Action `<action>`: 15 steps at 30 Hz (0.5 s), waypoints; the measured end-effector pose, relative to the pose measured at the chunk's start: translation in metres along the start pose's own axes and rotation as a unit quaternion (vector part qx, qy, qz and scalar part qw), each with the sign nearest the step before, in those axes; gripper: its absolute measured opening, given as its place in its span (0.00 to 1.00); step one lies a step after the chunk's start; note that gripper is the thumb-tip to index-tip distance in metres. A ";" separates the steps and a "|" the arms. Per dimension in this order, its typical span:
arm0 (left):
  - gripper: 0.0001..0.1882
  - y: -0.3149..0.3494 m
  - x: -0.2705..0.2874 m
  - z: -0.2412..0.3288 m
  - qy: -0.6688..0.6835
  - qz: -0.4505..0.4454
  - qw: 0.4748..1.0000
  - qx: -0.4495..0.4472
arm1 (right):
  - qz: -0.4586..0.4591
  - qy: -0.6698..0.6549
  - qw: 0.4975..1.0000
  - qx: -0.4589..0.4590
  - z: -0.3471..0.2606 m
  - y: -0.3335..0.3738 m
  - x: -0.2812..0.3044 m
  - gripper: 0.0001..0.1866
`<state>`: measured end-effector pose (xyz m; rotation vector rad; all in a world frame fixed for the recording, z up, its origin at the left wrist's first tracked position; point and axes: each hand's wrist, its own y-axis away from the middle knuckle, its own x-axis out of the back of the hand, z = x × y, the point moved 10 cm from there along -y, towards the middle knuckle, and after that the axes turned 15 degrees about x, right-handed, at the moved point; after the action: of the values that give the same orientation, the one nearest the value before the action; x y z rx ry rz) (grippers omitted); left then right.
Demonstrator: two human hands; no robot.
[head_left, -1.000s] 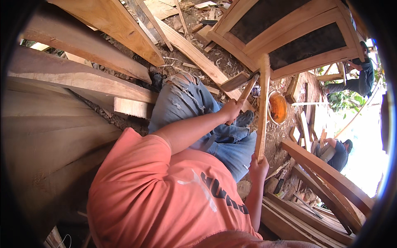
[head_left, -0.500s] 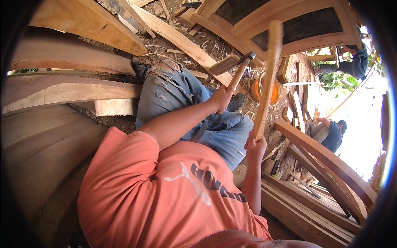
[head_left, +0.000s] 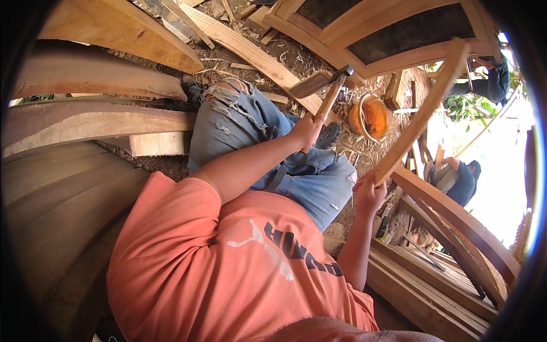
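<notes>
My left hand (head_left: 308, 132) is closed round the wooden handle of an adze (head_left: 327, 108), its broad metal head raised beyond my knees. In my right hand (head_left: 371, 194) I grip the lower end of a long, flat wooden strip (head_left: 424, 114). The strip slants up to the right, its upper end in front of a panelled wooden frame. Adze and strip are apart. My legs in torn jeans (head_left: 245, 137) are bent in front of me. Beyond my right knee stands an orange bucket (head_left: 371, 118), between the two held things.
Thick planks (head_left: 97, 122) reach in from the left. A large wooden frame with dark panels (head_left: 410, 34) stands ahead. Curved beams (head_left: 456, 216) and stacked boards (head_left: 421, 290) lie at the right. Shavings and offcuts litter the ground. Two other people (head_left: 462, 179) are at the far right.
My right hand has moved slightly right, and the strip has swung from nearly upright to a rightward slant, uncovering the bucket. My left hand and the adze are nearly still.
</notes>
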<state>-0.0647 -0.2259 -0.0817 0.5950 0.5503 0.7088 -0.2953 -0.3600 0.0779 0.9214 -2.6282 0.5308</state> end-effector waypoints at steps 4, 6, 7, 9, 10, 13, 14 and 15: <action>0.28 0.001 -0.005 -0.002 -0.013 0.003 1.000 -0.001 | 0.009 0.020 1.000 -0.009 0.010 0.012 -0.013 0.11; 0.29 0.000 -0.003 -0.004 -0.018 0.001 1.000 -0.010 | -0.130 0.194 0.962 -0.144 0.043 0.030 -0.027 0.11; 0.29 -0.002 -0.003 -0.003 -0.019 0.001 1.000 -0.014 | -0.134 0.209 0.957 -0.146 0.048 0.033 -0.024 0.12; 0.29 -0.005 -0.002 0.001 0.004 0.002 1.000 -0.013 | -0.108 0.214 0.962 -0.131 0.042 0.027 -0.017 0.13; 0.29 -0.002 0.000 -0.004 0.011 0.005 1.000 -0.005 | -0.075 0.200 0.969 -0.120 0.030 0.026 -0.010 0.14; 0.28 -0.002 0.002 -0.003 0.026 -0.010 1.000 0.009 | -0.009 0.072 0.997 -0.022 -0.002 -0.004 -0.005 0.12; 0.28 -0.001 0.001 -0.002 0.022 -0.012 1.000 0.010 | 0.006 0.017 1.000 0.012 -0.008 -0.009 -0.005 0.11; 0.28 -0.002 0.000 -0.003 0.020 -0.004 1.000 0.009 | 0.002 0.022 1.000 0.004 -0.001 -0.005 -0.006 0.11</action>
<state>-0.0657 -0.2256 -0.0850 0.5959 0.5958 0.7107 -0.2874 -0.3598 0.0770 0.8969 -2.5898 0.5561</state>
